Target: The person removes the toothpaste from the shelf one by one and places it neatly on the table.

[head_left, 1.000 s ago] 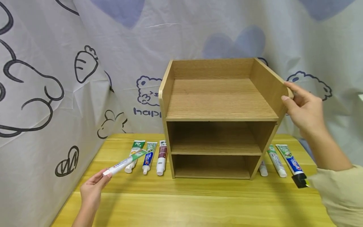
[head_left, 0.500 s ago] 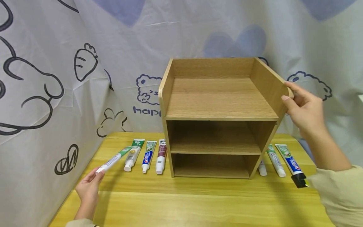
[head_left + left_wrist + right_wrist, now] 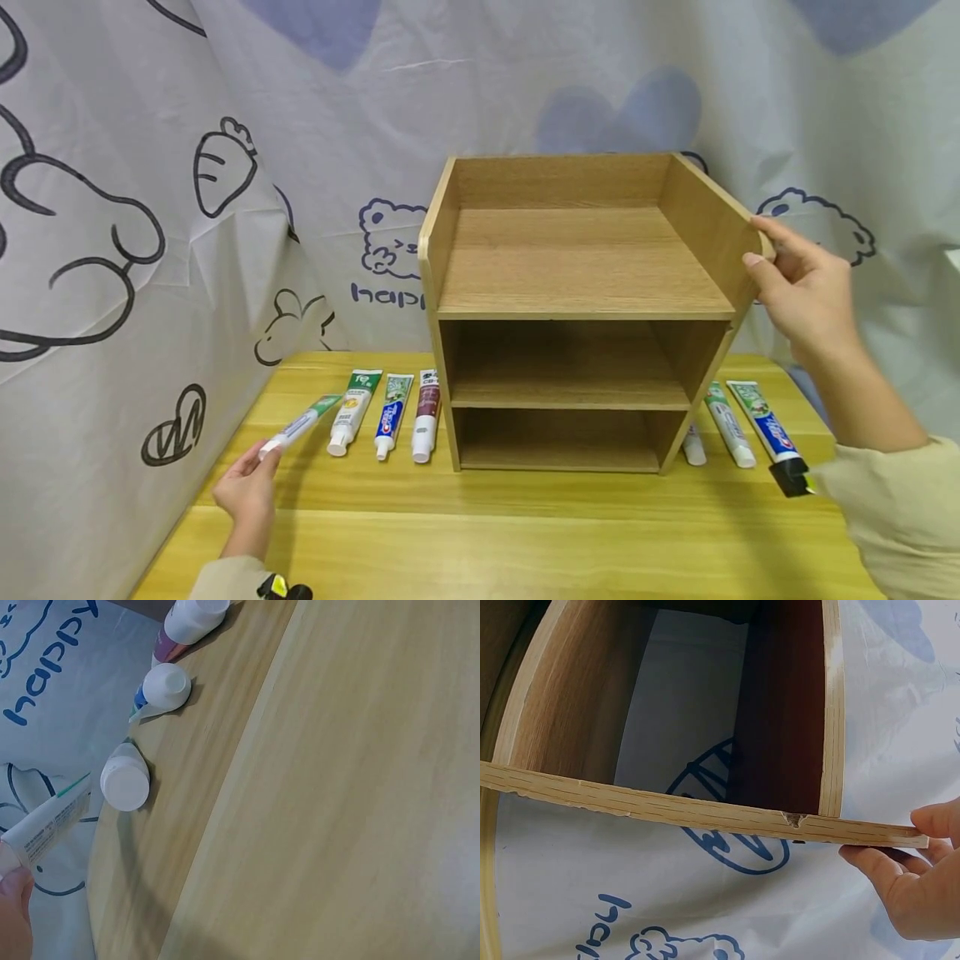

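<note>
My left hand (image 3: 247, 487) pinches a white and green toothpaste tube (image 3: 300, 425) by its white cap end, the green end pointing away and to the right. In the left wrist view that tube (image 3: 49, 825) shows small print on its side. Just right of it lies a white tube with a green end (image 3: 355, 412). My right hand (image 3: 810, 287) grips the upper right side panel of a wooden shelf unit (image 3: 585, 315), thumb on the inner side. The right wrist view shows the thumb and fingers on either side of the panel edge (image 3: 885, 834).
Left of the shelf lie a blue and green tube (image 3: 392, 412) and a maroon and white tube (image 3: 426, 417). On its right are a green and white tube (image 3: 730, 425), a blue tube with black cap (image 3: 768, 425) and a partly hidden white tube (image 3: 693, 446). A patterned curtain (image 3: 300, 125) hangs behind.
My left hand, with its toothpaste tube, has drawn left and away from above the row of tubes, then shifted slightly right. The right hand keeps its grip on the shelf panel.
</note>
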Action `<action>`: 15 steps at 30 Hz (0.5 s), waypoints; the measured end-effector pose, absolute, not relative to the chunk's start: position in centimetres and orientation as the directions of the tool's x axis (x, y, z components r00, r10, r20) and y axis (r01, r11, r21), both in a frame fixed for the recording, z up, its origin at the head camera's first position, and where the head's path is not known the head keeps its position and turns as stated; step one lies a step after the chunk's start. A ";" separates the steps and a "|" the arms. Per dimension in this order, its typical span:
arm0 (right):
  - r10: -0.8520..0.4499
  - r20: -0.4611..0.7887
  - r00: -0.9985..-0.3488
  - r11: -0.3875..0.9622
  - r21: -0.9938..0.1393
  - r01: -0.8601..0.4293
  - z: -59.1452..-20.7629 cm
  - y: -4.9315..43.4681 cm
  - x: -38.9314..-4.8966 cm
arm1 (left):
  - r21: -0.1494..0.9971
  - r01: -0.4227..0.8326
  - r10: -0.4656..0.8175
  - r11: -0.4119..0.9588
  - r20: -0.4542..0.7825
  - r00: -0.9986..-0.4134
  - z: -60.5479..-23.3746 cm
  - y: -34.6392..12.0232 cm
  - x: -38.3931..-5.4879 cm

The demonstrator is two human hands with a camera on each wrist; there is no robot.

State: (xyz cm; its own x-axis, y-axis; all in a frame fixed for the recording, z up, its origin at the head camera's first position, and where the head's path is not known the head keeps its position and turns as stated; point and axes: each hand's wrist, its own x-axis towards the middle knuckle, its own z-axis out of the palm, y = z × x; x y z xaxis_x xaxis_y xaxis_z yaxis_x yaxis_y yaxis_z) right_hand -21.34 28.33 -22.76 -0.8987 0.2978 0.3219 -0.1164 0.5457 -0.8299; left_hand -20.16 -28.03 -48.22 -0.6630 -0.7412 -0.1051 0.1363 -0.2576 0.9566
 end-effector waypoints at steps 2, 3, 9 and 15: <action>0.300 0.323 -0.897 0.547 -0.829 -0.115 -22.7 28.3 -21.3 | 0.967 0.111 -0.755 -0.229 -0.104 -0.647 -47.5 -27.4 -20.1; 0.299 0.323 -0.898 0.545 -0.830 -0.117 -22.7 28.3 -21.3 | 0.971 0.098 -0.761 -0.218 -0.107 -0.640 -47.3 -27.3 -20.2; 0.291 0.334 -0.897 0.536 -0.833 -0.137 -22.7 28.4 -21.3 | 0.991 -0.003 -0.792 -0.132 -0.107 -0.602 -47.2 -26.9 -20.9; 0.296 0.340 -0.893 0.546 -0.827 -0.134 -22.7 28.3 -21.2 | 0.991 -0.018 -0.807 -0.132 -0.118 -0.578 -47.6 -26.8 -21.7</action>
State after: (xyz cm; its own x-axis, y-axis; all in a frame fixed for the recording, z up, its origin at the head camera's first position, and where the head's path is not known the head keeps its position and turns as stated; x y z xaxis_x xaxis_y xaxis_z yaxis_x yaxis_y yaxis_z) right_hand -21.16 28.32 -22.68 -0.8929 0.2956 0.3397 -0.1338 0.5463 -0.8269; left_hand -21.67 -26.85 -47.61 -0.5783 -0.8073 -0.1176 -0.0176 -0.1318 0.9911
